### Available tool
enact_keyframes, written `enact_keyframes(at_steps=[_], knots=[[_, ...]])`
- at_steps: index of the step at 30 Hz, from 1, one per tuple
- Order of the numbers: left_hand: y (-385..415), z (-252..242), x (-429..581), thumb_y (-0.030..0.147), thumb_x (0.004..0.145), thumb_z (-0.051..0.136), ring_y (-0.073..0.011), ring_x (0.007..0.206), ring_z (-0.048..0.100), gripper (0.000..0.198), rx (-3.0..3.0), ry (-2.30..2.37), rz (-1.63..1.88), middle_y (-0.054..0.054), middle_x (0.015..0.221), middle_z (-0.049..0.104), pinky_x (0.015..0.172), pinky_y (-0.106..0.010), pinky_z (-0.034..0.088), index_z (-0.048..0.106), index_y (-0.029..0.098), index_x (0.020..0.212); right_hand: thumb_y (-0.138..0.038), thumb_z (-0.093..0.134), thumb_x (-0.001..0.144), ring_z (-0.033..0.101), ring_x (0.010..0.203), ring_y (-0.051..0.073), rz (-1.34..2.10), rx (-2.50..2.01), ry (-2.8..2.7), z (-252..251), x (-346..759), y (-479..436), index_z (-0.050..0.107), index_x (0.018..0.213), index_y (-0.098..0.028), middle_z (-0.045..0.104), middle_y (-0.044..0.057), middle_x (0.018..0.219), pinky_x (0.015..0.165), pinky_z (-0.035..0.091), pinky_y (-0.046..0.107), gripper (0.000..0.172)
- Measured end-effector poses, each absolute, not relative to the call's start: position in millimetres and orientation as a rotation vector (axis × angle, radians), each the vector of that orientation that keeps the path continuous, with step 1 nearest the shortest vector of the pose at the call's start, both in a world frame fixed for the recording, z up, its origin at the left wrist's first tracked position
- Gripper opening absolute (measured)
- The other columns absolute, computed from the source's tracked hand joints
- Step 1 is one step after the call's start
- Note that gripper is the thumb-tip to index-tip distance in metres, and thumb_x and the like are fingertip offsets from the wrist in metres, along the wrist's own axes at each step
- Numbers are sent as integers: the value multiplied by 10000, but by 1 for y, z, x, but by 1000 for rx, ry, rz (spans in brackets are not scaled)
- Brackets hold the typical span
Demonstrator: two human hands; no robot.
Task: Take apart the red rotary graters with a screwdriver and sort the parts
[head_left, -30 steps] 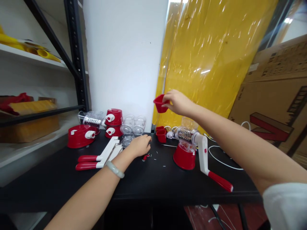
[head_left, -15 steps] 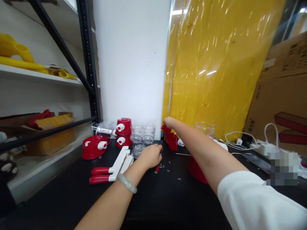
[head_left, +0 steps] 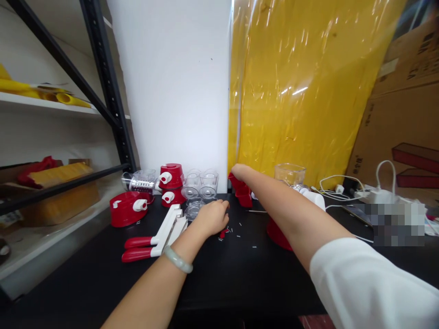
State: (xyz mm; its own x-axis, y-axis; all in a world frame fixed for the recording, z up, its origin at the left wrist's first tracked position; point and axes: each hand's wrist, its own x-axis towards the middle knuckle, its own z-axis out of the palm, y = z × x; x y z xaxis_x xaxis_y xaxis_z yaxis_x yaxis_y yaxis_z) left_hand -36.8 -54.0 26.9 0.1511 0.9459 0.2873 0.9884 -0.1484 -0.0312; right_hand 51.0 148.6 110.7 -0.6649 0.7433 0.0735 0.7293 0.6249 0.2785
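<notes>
My right hand (head_left: pixel 240 172) reaches to the back of the black table (head_left: pixel 103 274) and grips the top red cup of a small stack of red cups (head_left: pixel 243 191) by the yellow sheet. My left hand (head_left: pixel 211 217) rests curled on the table, fingers closed beside a small red piece (head_left: pixel 223 233); whether it holds anything is hidden. A pale bangle (head_left: pixel 177 259) circles that wrist. My right forearm covers most of a grater with a red base (head_left: pixel 278 233) and clear hopper (head_left: pixel 290 175).
Two white cranks with red handles (head_left: pixel 154 237) lie left of my left hand. Red bases (head_left: pixel 128 208), a drum (head_left: pixel 139 182) and clear cups (head_left: pixel 200 184) stand at the back left. A metal shelf rack (head_left: pixel 106 100), cables (head_left: pixel 346 192) and cardboard boxes (head_left: pixel 404 119) flank the table.
My right hand came down from mid-air with the red cup and set it on the stack at the back. The left hand stayed put. The view shifted slightly.
</notes>
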Motion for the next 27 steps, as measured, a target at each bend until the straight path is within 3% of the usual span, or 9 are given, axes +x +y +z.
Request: enact_keyframes(at_steps=[23,27], knots=[[-53,29,-35,278,860,477,-251,907,666,260,-2219,-1905,-273,-104,1060,666,757,-343,509,582,199,1083,-336,585,930,610,1055,225,524,1412,2553,101,58,126,565,1240,-168,584,97,1249,878,528,440,353],[-53,28,-36,281,859,484,-245,915,664,263,-2216,-1911,-274,-105,1061,667,764,-334,506,580,201,1091,-328,616,909,586,1132,253,501,1412,2571,101,56,126,593,1218,-162,589,104,1274,953,479,491,352]])
